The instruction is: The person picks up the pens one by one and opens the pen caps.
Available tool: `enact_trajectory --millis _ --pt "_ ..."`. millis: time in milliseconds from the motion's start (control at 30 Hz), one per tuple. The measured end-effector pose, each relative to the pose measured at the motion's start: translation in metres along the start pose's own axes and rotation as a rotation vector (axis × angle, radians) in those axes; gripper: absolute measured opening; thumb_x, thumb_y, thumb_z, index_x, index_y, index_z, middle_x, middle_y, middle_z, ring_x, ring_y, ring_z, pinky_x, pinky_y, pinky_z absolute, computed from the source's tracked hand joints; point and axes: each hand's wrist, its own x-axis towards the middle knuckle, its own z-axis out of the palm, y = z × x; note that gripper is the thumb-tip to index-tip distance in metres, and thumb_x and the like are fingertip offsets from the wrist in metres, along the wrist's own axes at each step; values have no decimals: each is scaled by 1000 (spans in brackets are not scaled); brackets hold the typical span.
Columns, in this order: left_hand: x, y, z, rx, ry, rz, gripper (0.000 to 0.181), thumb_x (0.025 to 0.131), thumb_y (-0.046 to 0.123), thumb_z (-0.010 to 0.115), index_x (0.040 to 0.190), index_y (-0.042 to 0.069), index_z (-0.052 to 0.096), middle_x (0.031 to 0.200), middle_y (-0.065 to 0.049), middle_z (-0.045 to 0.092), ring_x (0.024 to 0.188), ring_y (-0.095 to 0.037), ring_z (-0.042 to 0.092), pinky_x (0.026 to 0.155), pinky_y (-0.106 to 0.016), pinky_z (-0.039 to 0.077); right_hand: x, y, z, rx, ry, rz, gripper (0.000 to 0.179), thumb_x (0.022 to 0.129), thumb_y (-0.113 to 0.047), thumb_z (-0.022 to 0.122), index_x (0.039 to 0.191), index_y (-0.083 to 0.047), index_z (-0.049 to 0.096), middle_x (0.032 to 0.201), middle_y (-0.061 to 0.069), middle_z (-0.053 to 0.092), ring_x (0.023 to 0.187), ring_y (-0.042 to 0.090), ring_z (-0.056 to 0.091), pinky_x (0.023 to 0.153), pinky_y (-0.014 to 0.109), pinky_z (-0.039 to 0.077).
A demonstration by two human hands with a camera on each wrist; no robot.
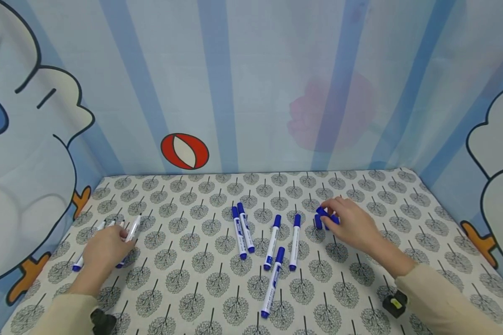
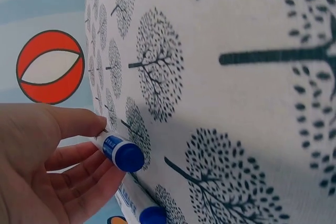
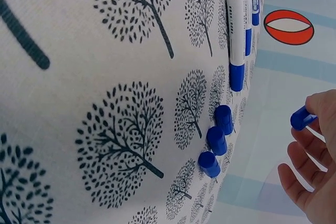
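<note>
My left hand (image 1: 102,250) pinches an uncapped whiteboard marker (image 1: 135,226) between thumb and fingers, its dark tip pointing away from me. In the left wrist view the blue end (image 2: 129,157) of that marker faces the camera. Other uncapped markers (image 1: 80,260) lie under and beside this hand, partly hidden by it. My right hand (image 1: 353,224) holds a blue marker cap (image 3: 301,118) with thumb and fingertip, above the cloth. Three loose blue caps stand or lie in a row below it, among them a near cap (image 3: 209,164) and a far cap (image 3: 224,119).
Several capped markers (image 1: 295,242) lie on the tree-patterned cloth (image 1: 209,284) between the hands, one marker (image 1: 272,286) nearer to me. A striped cartoon curtain (image 1: 260,93) hangs along the table's back and sides.
</note>
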Motion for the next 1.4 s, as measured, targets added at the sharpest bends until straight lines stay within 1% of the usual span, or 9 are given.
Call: enact_trajectory --millis 133,333,533,733,833,967,1100,1300,1400 --pt "-2 -6 0 6 -24 -36 28 80 20 63 94 -3 60 69 -12 60 50 -20 52 40 -31 41 -1 0 1 0 8 -6 27 78 -15 70 103 -8 62 85 2 62 75 17 57 56 22 45" --pt "-3 -10 -2 17 -54 -62 20 80 20 63 85 1 60 64 -9 57 50 -20 51 41 -31 40 -2 1 2 -8 9 -9 26 78 -15 70 102 -8 62 85 1 62 75 15 57 57 22 45" --pt "-4 -9 -2 31 -56 -74 17 80 19 63 76 3 58 60 -7 55 49 -19 49 39 -29 38 -3 0 1 -11 -5 5 26 79 -16 70 103 -8 62 86 1 61 75 14 56 56 22 44" --pt "-4 -9 0 45 -47 -98 23 79 20 64 63 9 51 55 -4 49 48 -18 45 39 -27 34 -3 -1 1 -11 -14 12 26 80 -17 69 104 -9 62 86 1 61 74 16 56 54 21 43" --pt "-4 -9 0 50 -52 -112 24 79 21 64 63 9 50 56 -4 49 48 -18 44 40 -29 35 -3 -1 1 -13 -16 13 26 80 -17 69 104 -9 62 86 0 61 74 15 56 54 21 42" --pt "-2 -9 0 59 -54 -123 21 80 21 65 68 7 53 59 -6 51 50 -20 46 41 -31 36 -3 -1 2 -17 -18 11 26 81 -18 69 104 -9 62 85 0 61 73 14 55 53 21 42" --pt "0 -10 0 64 -52 -120 20 80 21 65 73 5 55 61 -8 53 51 -21 47 42 -32 37 -3 -2 2 -14 -17 3 26 80 -17 69 104 -8 62 85 0 61 73 16 56 54 21 43" --pt "0 -9 0 64 -53 -127 19 80 21 64 74 5 55 62 -8 53 52 -21 47 42 -32 38 -3 -1 3 -12 -3 -34 27 79 -17 70 103 -7 62 83 1 61 73 17 57 55 22 44" --pt "0 -7 -1 67 -59 -131 19 81 21 64 74 5 55 62 -8 53 52 -21 47 43 -32 38 -3 -1 3 -17 4 -36 27 79 -17 70 103 -7 63 83 1 61 73 18 57 54 22 44"
